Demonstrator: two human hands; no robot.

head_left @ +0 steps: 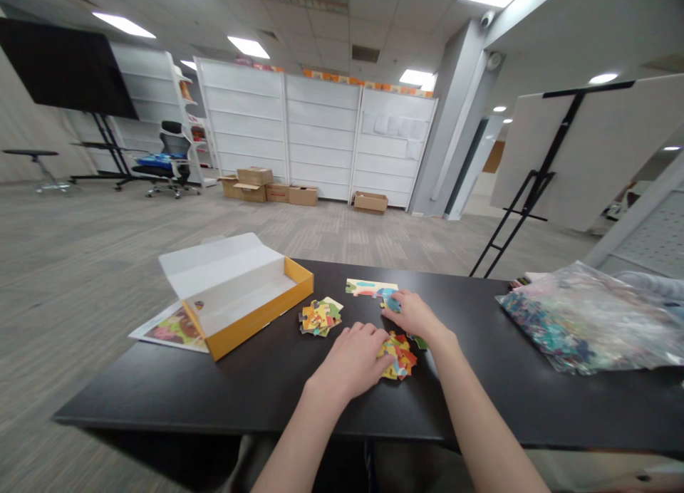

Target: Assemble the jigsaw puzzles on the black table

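Observation:
On the black table, a joined strip of jigsaw puzzle pieces (pixel 368 286) lies flat toward the far edge. My right hand (pixel 412 315) has its fingertips closed on a blue puzzle piece (pixel 392 303) touching the strip's lower right end. Nearer to me, my left hand (pixel 355 357) lies loosely bent with its fingers apart, at the left side of a heap of red and yellow puzzle pieces (pixel 400 357) and partly covering it. A second puzzle-piece heap (pixel 319 316) sits to the left. Beneath my right wrist, a green puzzle piece (pixel 420 342) is partly hidden.
An open yellow box (pixel 261 322) with a white inside stands at the table's left, over a printed picture sheet (pixel 174 329). To the right lies a clear plastic bag (pixel 582 318) of colourful pieces. Beyond the table are cardboard boxes (pixel 254 187) and a black-framed stand (pixel 529 194).

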